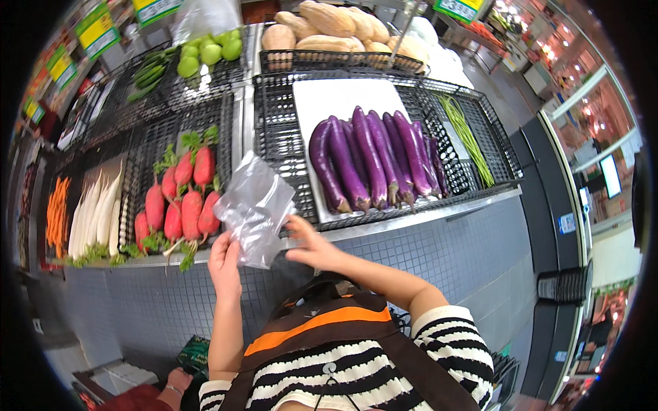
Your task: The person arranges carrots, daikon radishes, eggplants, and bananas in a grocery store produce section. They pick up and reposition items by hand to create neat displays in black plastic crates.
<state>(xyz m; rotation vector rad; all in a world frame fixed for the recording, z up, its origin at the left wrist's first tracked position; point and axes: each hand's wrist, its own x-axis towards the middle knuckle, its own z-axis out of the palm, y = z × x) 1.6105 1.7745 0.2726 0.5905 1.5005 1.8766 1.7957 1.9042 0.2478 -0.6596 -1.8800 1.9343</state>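
My left hand [225, 257] pinches the lower left edge of a clear plastic bag [255, 208], which hangs in front of the metal divider between two sections of a produce stand. At the bag's right edge is my right hand [311, 244], fingers apart and palm turned towards it; whether a fingertip touches the film cannot be made out. Left of the bag lie red radishes [190, 213] with green tops in a black crate. To its right, purple eggplants [378, 154] rest side by side on a white board [344, 97].
White radishes [95, 218] and carrots [56, 216] fill the stand's left end. Long beans [465, 136] lie at the right. Behind are squashes [329, 25], green round produce [211, 51] and cucumbers [149, 74]. Another person's hand [180, 380] is at lower left, near a green box [194, 354].
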